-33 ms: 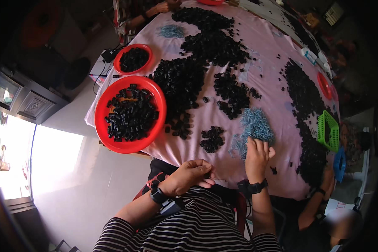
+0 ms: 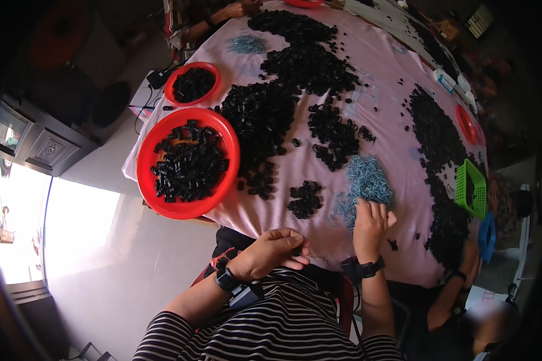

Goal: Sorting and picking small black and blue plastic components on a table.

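My left hand (image 2: 271,253) is closed in front of my body at the table's near edge, thumb pressed to the fingers. A small dark piece, partly hidden, shows between its fingertips. My right hand (image 2: 371,227) reaches to the near edge of a pile of thin blue-grey pieces (image 2: 369,179). Its fingers are bent and close together, with the tips against the pile, so whatever they pinch is hidden. Left of that pile lies a little heap of small black plastic parts (image 2: 305,200). More black parts (image 2: 333,137) are spread just beyond.
A large red basin (image 2: 232,174) of black parts stands at the left edge, a smaller red basin (image 2: 216,90) behind it. Big black heaps (image 2: 262,114) cover the table's middle and far side. At right are a green basket (image 2: 471,188) and a co-worker's arm (image 2: 448,298).
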Demonstrator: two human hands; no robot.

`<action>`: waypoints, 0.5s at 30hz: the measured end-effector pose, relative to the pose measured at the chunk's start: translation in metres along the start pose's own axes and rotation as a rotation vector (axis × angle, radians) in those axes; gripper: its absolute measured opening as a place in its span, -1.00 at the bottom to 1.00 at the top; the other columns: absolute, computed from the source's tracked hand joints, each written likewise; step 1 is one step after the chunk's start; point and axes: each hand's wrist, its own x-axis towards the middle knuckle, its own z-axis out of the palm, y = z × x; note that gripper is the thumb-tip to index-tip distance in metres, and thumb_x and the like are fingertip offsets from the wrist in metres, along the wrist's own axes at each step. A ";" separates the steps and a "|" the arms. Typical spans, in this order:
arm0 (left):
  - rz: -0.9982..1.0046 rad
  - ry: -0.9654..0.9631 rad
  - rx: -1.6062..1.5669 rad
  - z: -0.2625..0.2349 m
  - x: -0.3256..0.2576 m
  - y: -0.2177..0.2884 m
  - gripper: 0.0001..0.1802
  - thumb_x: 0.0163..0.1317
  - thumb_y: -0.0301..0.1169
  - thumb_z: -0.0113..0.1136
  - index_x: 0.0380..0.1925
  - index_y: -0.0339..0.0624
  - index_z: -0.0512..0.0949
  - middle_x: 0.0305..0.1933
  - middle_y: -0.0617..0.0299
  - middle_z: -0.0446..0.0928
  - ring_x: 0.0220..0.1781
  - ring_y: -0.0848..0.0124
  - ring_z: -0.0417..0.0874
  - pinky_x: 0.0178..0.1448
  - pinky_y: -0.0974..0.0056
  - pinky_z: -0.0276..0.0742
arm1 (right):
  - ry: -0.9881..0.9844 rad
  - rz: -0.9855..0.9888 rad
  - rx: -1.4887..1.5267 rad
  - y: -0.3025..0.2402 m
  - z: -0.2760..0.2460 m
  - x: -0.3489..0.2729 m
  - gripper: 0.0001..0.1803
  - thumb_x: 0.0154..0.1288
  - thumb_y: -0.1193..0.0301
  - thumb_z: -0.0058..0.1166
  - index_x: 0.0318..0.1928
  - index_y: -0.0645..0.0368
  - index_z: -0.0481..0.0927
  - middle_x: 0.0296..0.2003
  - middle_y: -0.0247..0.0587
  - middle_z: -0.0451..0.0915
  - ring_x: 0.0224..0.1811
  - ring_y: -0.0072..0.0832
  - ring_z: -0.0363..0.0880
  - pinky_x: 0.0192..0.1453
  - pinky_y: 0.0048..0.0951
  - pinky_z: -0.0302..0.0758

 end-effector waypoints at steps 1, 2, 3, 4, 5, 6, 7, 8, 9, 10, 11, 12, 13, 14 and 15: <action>-0.057 0.005 -0.048 0.001 -0.002 0.004 -0.69 0.51 -0.27 0.18 0.02 -0.31 0.58 -0.20 0.24 0.62 -0.18 0.45 0.70 -0.03 0.29 0.74 | -0.015 0.027 0.053 0.002 0.001 -0.001 -0.74 0.33 0.41 0.28 0.02 0.05 0.68 -0.22 -0.38 0.65 -0.09 -0.39 0.58 0.20 -0.20 0.24; -0.054 0.011 -0.050 0.001 -0.003 0.006 -0.69 0.51 -0.27 0.18 0.02 -0.31 0.58 -0.20 0.24 0.62 -0.18 0.45 0.70 -0.03 0.29 0.74 | -0.016 0.023 0.058 0.004 0.002 -0.002 -0.74 0.33 0.41 0.28 0.02 0.05 0.68 -0.22 -0.38 0.65 -0.09 -0.39 0.58 0.20 -0.20 0.24; -0.028 0.042 -0.062 0.000 -0.005 0.008 -0.71 0.50 -0.27 0.18 -0.02 -0.31 0.58 -0.21 0.25 0.62 -0.20 0.46 0.69 -0.08 0.31 0.72 | -0.002 0.040 0.154 0.005 0.003 -0.002 -0.75 0.34 0.44 0.26 0.02 0.05 0.68 -0.22 -0.37 0.64 -0.09 -0.39 0.58 0.19 -0.21 0.24; -0.001 0.075 -0.074 -0.002 -0.006 0.010 -0.72 0.49 -0.27 0.19 -0.06 -0.31 0.59 -0.22 0.26 0.61 -0.23 0.48 0.69 -0.14 0.34 0.69 | 0.011 0.056 0.253 0.006 0.005 -0.002 -0.75 0.35 0.47 0.24 0.02 0.06 0.67 -0.23 -0.36 0.64 -0.10 -0.38 0.58 0.18 -0.22 0.25; 0.006 0.087 -0.076 -0.006 -0.005 0.011 -0.72 0.49 -0.27 0.19 -0.06 -0.31 0.59 -0.22 0.26 0.61 -0.23 0.48 0.69 -0.14 0.34 0.69 | 0.010 0.050 0.264 0.006 0.005 -0.002 -0.75 0.35 0.47 0.24 0.02 0.06 0.67 -0.23 -0.36 0.64 -0.10 -0.38 0.58 0.18 -0.22 0.25; 0.107 0.129 0.077 -0.013 0.000 0.012 -0.72 0.48 -0.26 0.21 -0.08 -0.29 0.60 -0.24 0.27 0.61 -0.26 0.50 0.65 -0.20 0.36 0.64 | 0.012 0.047 0.258 0.007 0.003 -0.002 -0.75 0.36 0.50 0.22 0.03 0.07 0.67 -0.24 -0.35 0.64 -0.10 -0.38 0.58 0.18 -0.21 0.25; 0.204 0.176 0.231 -0.018 0.001 0.013 -0.73 0.47 -0.25 0.23 -0.09 -0.27 0.61 -0.27 0.28 0.60 -0.30 0.51 0.62 -0.26 0.37 0.59 | 0.012 0.045 0.256 0.006 0.000 -0.004 -0.74 0.37 0.52 0.19 0.04 0.08 0.67 -0.25 -0.33 0.63 -0.10 -0.37 0.58 0.18 -0.20 0.25; 0.326 0.362 0.432 -0.009 0.000 0.018 -0.72 0.45 -0.23 0.27 -0.12 -0.25 0.63 -0.33 0.36 0.56 -0.31 0.54 0.56 -0.29 0.36 0.49 | 0.004 0.052 0.260 0.004 -0.004 -0.004 -0.72 0.37 0.55 0.16 0.06 0.10 0.66 -0.25 -0.32 0.63 -0.10 -0.36 0.58 0.19 -0.19 0.25; 0.567 0.478 0.748 -0.025 0.011 0.011 -0.75 0.37 -0.25 0.35 -0.12 -0.19 0.65 -0.33 0.32 0.54 -0.31 0.48 0.55 -0.23 0.31 0.52 | -0.045 0.062 0.229 0.005 -0.006 -0.006 -0.71 0.38 0.55 0.16 0.09 0.13 0.65 -0.23 -0.30 0.65 -0.09 -0.36 0.59 0.19 -0.19 0.25; 0.662 0.613 0.941 -0.018 0.008 0.017 -0.78 0.32 -0.30 0.36 -0.12 -0.14 0.66 -0.30 0.27 0.53 -0.27 0.40 0.58 -0.19 0.27 0.54 | -0.023 0.045 0.217 0.008 -0.006 -0.008 -0.71 0.38 0.55 0.16 0.09 0.14 0.65 -0.21 -0.28 0.67 -0.09 -0.36 0.59 0.20 -0.20 0.25; 0.753 0.746 1.134 -0.013 0.005 0.026 -0.79 0.26 -0.34 0.37 -0.12 -0.10 0.67 -0.27 0.22 0.53 -0.24 0.32 0.61 -0.16 0.24 0.55 | -0.001 0.028 0.204 0.008 -0.005 -0.010 -0.71 0.39 0.55 0.16 0.09 0.15 0.65 -0.20 -0.27 0.68 -0.09 -0.36 0.60 0.21 -0.20 0.25; 0.751 0.752 1.136 -0.017 0.007 0.029 -0.79 0.26 -0.34 0.37 -0.12 -0.10 0.67 -0.27 0.22 0.53 -0.24 0.32 0.61 -0.16 0.24 0.55 | -0.002 0.025 0.210 0.007 -0.004 -0.012 -0.71 0.39 0.55 0.16 0.09 0.15 0.65 -0.20 -0.27 0.68 -0.09 -0.36 0.60 0.21 -0.20 0.25; 0.823 0.836 1.326 -0.024 0.010 0.030 -0.77 0.21 -0.37 0.37 -0.12 -0.04 0.68 -0.23 0.17 0.52 -0.20 0.24 0.62 -0.14 0.19 0.57 | -0.001 0.043 0.237 0.006 -0.003 -0.012 -0.72 0.40 0.54 0.15 0.09 0.15 0.65 -0.20 -0.26 0.70 -0.10 -0.36 0.60 0.22 -0.21 0.25; 0.891 0.915 1.517 -0.029 0.013 0.031 -0.75 0.15 -0.41 0.36 -0.12 0.01 0.69 -0.19 0.12 0.51 -0.15 0.16 0.63 -0.13 0.13 0.59 | -0.001 0.061 0.262 0.005 -0.003 -0.012 -0.72 0.40 0.54 0.15 0.09 0.16 0.65 -0.19 -0.25 0.72 -0.11 -0.36 0.61 0.23 -0.21 0.24; 0.891 0.917 1.515 -0.033 0.015 0.031 -0.75 0.15 -0.41 0.36 -0.12 0.01 0.69 -0.19 0.12 0.51 -0.15 0.16 0.63 -0.13 0.13 0.59 | -0.002 0.059 0.262 0.005 -0.003 -0.012 -0.72 0.40 0.54 0.15 0.09 0.16 0.65 -0.19 -0.25 0.72 -0.11 -0.36 0.61 0.23 -0.21 0.24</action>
